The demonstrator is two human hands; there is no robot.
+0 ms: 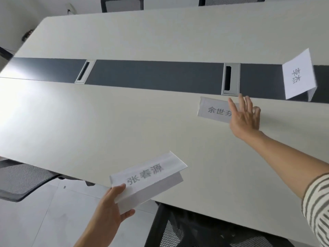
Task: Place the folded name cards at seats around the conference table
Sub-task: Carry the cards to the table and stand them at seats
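Observation:
My left hand (110,209) pinches a folded white name card (149,179) by its near end, holding it over the front edge of the cream conference table (124,122). A second folded name card (215,110) stands on the table near the dark centre strip. My right hand (244,115) is stretched out with fingers spread, right beside that card's right end and covering part of it; whether it touches the card is unclear. A third name card (299,75) stands on the dark strip at the far right.
A dark grey strip (156,75) runs across the table's middle with two metal cable hatches (230,79). Black mesh chairs stand at the near left (23,180), below the front edge (195,232) and along the far side (122,4).

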